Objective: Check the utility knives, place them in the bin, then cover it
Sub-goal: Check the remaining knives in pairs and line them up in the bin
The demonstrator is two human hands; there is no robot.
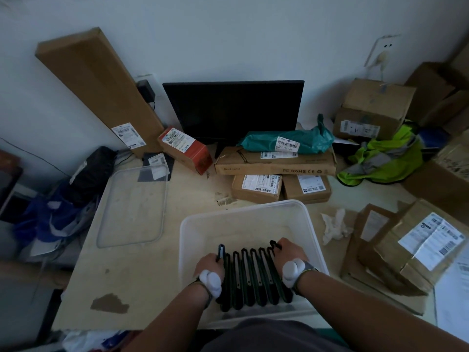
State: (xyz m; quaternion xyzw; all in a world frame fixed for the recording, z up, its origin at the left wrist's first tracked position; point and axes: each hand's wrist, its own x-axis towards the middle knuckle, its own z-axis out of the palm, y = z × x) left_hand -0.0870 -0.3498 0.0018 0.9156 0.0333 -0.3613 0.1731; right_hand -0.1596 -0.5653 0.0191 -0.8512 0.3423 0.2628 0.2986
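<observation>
A white plastic bin (243, 212) stands on the table in front of me. Several black utility knives (251, 278) lie side by side in a row in its near half. My left hand (209, 265) is at the row's left end, closed on the leftmost knife (221, 251), whose tip is raised above the others. My right hand (289, 252) is at the right end, fingers closed on the rightmost knife (275, 246). The clear bin lid (134, 207) lies flat on the table to the left of the bin.
A black monitor (233, 110) stands at the back. Cardboard boxes (275, 162) and a teal parcel bag (289, 141) lie behind the bin. More boxes (406, 250) crowd the right side, with crumpled paper (335, 226) beside the bin. A tall carton (101, 92) leans at the left wall.
</observation>
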